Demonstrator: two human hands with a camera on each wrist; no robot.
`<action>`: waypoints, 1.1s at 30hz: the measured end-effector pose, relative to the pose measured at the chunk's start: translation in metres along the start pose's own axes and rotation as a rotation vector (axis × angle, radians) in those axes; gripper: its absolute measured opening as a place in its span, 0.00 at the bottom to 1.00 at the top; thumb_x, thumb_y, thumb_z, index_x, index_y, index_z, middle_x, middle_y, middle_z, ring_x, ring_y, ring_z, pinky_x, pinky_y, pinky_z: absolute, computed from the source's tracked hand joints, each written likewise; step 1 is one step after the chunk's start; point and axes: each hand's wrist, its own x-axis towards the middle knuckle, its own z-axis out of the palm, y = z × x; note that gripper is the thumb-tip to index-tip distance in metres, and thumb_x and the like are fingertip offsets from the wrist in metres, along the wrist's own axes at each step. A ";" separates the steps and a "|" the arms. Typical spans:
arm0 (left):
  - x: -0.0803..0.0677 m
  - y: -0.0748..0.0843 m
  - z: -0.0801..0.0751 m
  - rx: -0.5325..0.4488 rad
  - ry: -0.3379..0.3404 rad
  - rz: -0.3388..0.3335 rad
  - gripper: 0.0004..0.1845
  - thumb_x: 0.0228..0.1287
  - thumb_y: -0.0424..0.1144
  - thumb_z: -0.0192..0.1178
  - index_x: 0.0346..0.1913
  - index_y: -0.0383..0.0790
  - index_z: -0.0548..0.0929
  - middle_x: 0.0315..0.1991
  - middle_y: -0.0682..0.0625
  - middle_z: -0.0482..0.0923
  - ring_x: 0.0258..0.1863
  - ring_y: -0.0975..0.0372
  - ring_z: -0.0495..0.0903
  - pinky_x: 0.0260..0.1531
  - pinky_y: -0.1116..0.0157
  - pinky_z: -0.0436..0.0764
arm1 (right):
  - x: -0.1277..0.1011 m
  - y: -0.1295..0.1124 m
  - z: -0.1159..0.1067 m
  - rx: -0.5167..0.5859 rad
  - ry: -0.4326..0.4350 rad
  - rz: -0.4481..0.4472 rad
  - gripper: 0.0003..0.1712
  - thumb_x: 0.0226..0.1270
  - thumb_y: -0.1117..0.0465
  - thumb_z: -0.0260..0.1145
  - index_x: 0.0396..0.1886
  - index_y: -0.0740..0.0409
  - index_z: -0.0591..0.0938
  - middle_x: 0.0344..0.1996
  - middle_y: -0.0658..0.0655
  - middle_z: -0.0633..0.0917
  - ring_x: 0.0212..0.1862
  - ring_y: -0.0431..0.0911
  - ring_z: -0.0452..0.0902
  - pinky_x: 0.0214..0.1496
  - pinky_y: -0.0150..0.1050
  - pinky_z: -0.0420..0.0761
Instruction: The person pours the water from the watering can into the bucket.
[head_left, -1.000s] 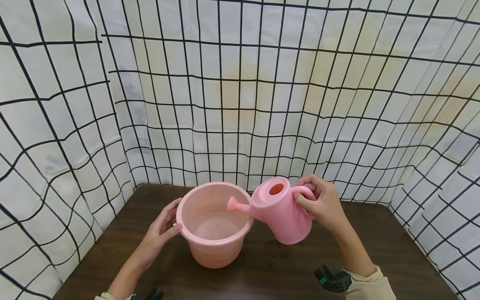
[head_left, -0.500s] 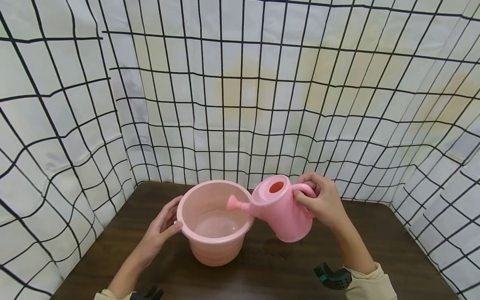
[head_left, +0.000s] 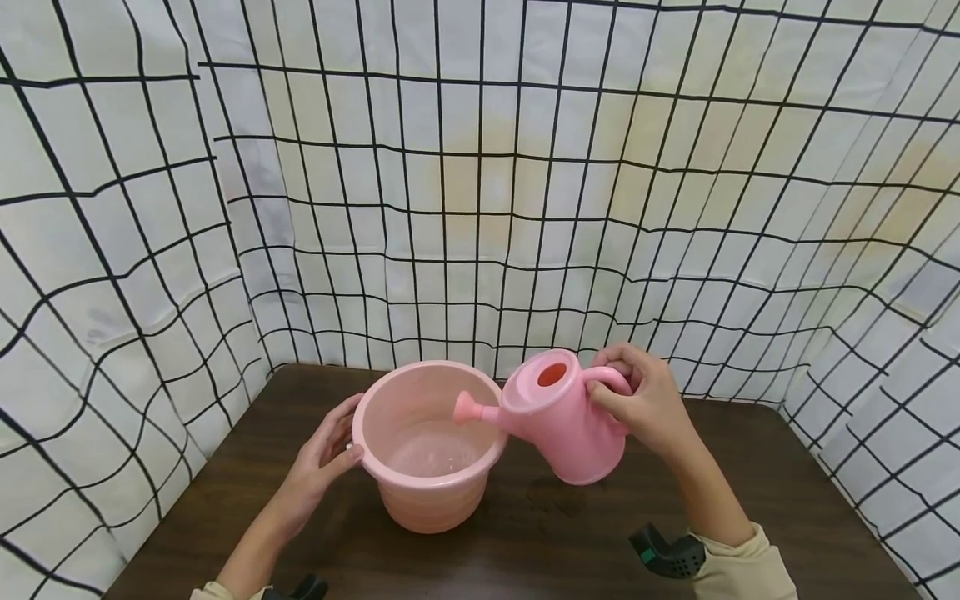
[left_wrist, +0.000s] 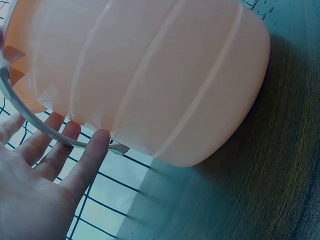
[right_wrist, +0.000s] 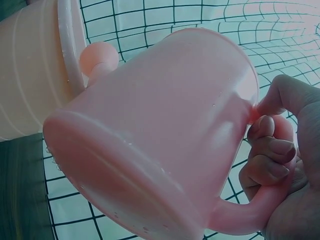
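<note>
Pink watering can (head_left: 564, 427) stays tipped over the table (head_left: 750, 500), spout inside the pink bucket (head_left: 429, 450) rim; almost no shift over the last 1 s, so pouring likely continues. Right hand (head_left: 647, 403) fingers (right_wrist: 272, 147) curl round the handle. Left hand (head_left: 322, 460) fingers (left_wrist: 89, 157) spread, straight, touching the bucket side.
</note>
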 end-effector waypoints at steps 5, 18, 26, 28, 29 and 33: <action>-0.001 -0.001 0.000 0.003 -0.004 -0.002 0.32 0.71 0.31 0.48 0.75 0.47 0.54 0.71 0.41 0.63 0.64 0.71 0.69 0.54 0.77 0.74 | 0.000 0.000 0.000 -0.004 -0.002 0.000 0.07 0.60 0.64 0.67 0.37 0.59 0.78 0.22 0.50 0.81 0.24 0.42 0.74 0.25 0.37 0.81; 0.000 -0.001 0.001 -0.004 0.004 0.004 0.32 0.71 0.31 0.48 0.75 0.46 0.55 0.70 0.45 0.64 0.64 0.71 0.69 0.53 0.76 0.75 | 0.000 -0.002 0.000 0.011 -0.009 0.018 0.08 0.60 0.64 0.68 0.37 0.60 0.78 0.22 0.49 0.82 0.24 0.41 0.73 0.25 0.37 0.81; 0.000 0.000 0.000 -0.005 0.000 0.007 0.32 0.71 0.31 0.48 0.75 0.45 0.55 0.70 0.46 0.64 0.64 0.71 0.69 0.53 0.76 0.74 | 0.000 -0.002 0.000 0.003 -0.006 0.023 0.09 0.60 0.65 0.67 0.38 0.61 0.78 0.23 0.50 0.82 0.24 0.41 0.74 0.26 0.37 0.82; 0.000 0.000 0.000 -0.004 -0.001 0.006 0.32 0.71 0.31 0.48 0.75 0.46 0.55 0.70 0.46 0.64 0.64 0.72 0.69 0.53 0.76 0.74 | 0.000 -0.002 0.001 0.006 -0.007 0.019 0.09 0.60 0.65 0.68 0.38 0.61 0.78 0.23 0.50 0.82 0.24 0.41 0.74 0.26 0.38 0.82; 0.000 0.000 0.000 -0.002 -0.002 0.006 0.32 0.71 0.31 0.48 0.75 0.46 0.55 0.70 0.46 0.64 0.64 0.72 0.68 0.53 0.76 0.74 | 0.000 -0.002 0.001 0.008 -0.006 0.016 0.09 0.60 0.65 0.68 0.38 0.61 0.78 0.22 0.50 0.81 0.24 0.41 0.74 0.26 0.38 0.82; -0.001 0.000 0.000 0.000 0.001 -0.002 0.32 0.71 0.32 0.48 0.75 0.46 0.55 0.70 0.47 0.64 0.64 0.73 0.68 0.53 0.76 0.75 | 0.000 -0.002 0.001 0.017 -0.006 -0.002 0.08 0.60 0.66 0.67 0.37 0.62 0.78 0.22 0.50 0.81 0.23 0.41 0.74 0.26 0.37 0.81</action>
